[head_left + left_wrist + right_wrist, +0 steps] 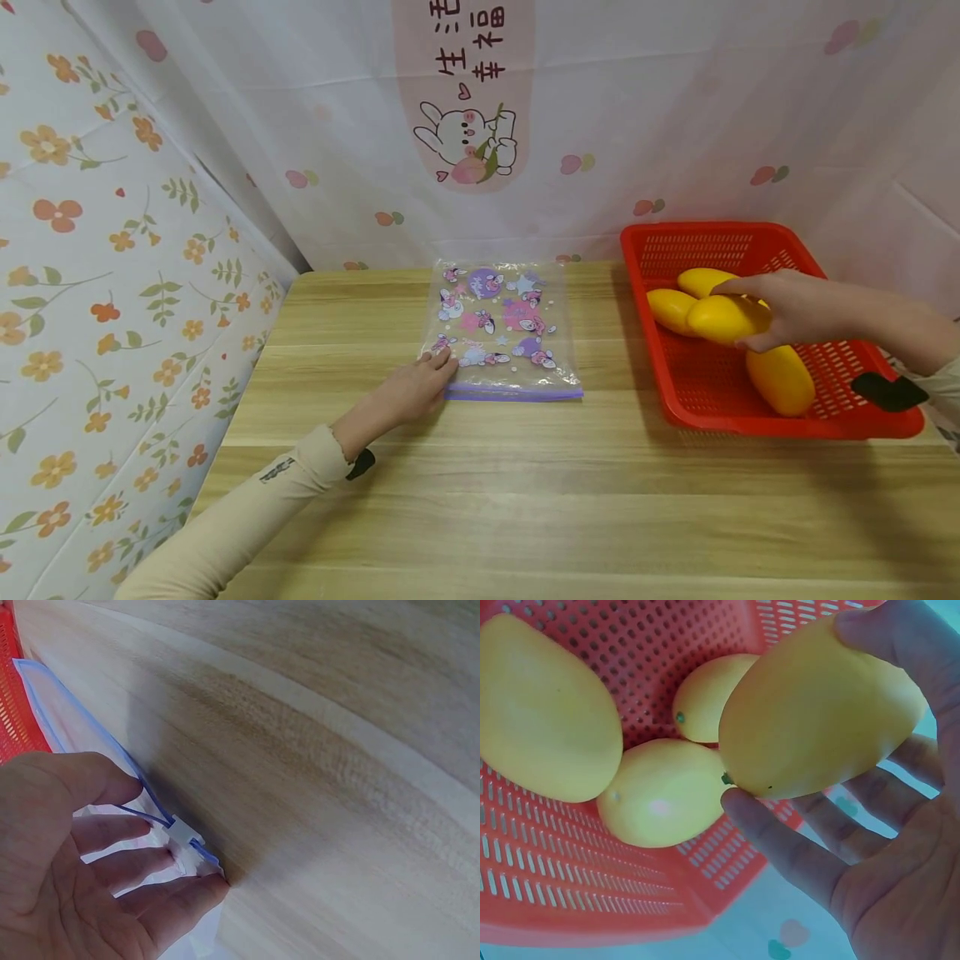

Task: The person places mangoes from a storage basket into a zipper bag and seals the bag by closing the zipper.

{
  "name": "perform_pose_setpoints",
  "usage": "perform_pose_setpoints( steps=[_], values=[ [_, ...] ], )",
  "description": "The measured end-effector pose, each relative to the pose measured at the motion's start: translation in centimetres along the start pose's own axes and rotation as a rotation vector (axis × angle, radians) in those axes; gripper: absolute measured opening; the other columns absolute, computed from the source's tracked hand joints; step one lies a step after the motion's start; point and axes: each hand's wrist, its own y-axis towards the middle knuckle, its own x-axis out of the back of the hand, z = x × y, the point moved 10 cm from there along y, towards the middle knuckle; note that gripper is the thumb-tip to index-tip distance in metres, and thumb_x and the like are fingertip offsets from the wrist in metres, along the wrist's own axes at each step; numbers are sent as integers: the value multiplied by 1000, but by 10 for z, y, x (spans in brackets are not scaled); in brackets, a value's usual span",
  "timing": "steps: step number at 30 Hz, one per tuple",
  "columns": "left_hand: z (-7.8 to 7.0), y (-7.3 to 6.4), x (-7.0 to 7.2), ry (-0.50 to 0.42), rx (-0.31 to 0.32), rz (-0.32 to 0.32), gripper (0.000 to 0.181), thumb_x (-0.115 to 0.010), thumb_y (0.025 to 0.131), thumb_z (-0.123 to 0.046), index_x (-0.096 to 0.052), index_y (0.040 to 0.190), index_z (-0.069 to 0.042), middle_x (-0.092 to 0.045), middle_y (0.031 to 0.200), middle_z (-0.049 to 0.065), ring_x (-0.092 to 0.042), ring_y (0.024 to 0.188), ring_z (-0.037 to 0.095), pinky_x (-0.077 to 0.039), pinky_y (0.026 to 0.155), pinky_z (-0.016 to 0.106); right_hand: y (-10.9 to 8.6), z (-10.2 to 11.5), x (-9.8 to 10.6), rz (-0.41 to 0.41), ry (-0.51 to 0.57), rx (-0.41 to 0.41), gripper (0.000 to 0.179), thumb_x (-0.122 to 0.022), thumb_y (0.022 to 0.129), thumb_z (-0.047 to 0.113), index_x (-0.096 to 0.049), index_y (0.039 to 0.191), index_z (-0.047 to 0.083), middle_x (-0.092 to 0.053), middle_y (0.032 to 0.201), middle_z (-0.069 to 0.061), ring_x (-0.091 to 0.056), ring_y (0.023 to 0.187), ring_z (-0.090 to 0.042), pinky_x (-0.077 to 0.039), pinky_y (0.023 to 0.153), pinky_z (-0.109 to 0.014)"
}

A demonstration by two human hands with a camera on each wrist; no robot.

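The right hand holds a yellow mango between thumb and fingers over the red plastic basket at the worktop's far right corner, where three other mangoes lie. The basket's left wall stands between that fruit and the printed zip bag, flat near the far edge, whose near left corner the left hand touches, thumb and loose fingers apart. A rabbit-print curtain backs the far edge; a floral curtain hangs along the left.

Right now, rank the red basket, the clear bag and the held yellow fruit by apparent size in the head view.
Largest to smallest:
Red basket
Clear bag
Yellow fruit in the right hand
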Motion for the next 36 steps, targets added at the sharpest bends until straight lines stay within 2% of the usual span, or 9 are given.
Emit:
perform_pose_setpoints(
  steps=[7,14,19,22,28,36],
  values=[
    [1,1,-1,1,-10,4,45,-60,97,-5,-51,139,9,-45,146,33,-52,121,57,-49,94,61,-3,5,9,-16,80,-23,75,-90,77,30,-57,138,1,-62,102,-3,-51,79,-19,-45,60,-29],
    [2,1,-2,-7,2,23,46,-59,98,-6,-50,141,8,-44,147,33,-50,123,57,-47,97,61,-2,16,19,-74,150,10,75,-88,81,32,-56,138,-3,-66,120,-7,-61,95,-22,-55,72,-31],
    [3,1,-3,-13,7,29,47,-59,98,-6,-49,141,8,-43,148,33,-49,124,57,-46,98,61,-3,25,28,-127,236,25,64,-86,84,26,-59,137,1,-66,115,-3,-62,96,-22,-56,72,-29],
    [2,1,-3,-12,7,28,46,-59,98,-6,-49,141,8,-43,148,33,-49,124,57,-47,97,61,-2,28,29,-133,300,13,58,-83,87,22,-59,137,4,-66,108,-1,-62,89,-19,-56,68,-28],
    [1,1,-1,-9,4,20,45,-59,98,-6,-50,139,8,-44,147,32,-50,123,56,-48,95,62,-2,36,24,-69,488,-36,55,-75,95,19,-52,142,4,-61,104,-12,-67,75,-25,-60,65,-36],
    [0,1,0,-14,-9,0,43,-59,97,-5,-51,137,8,-45,146,34,-51,122,57,-50,93,61,0,48,28,-109,509,-112,63,-74,95,24,-47,148,3,-64,120,-13,-64,92,-25,-59,72,-32]
  ],
)
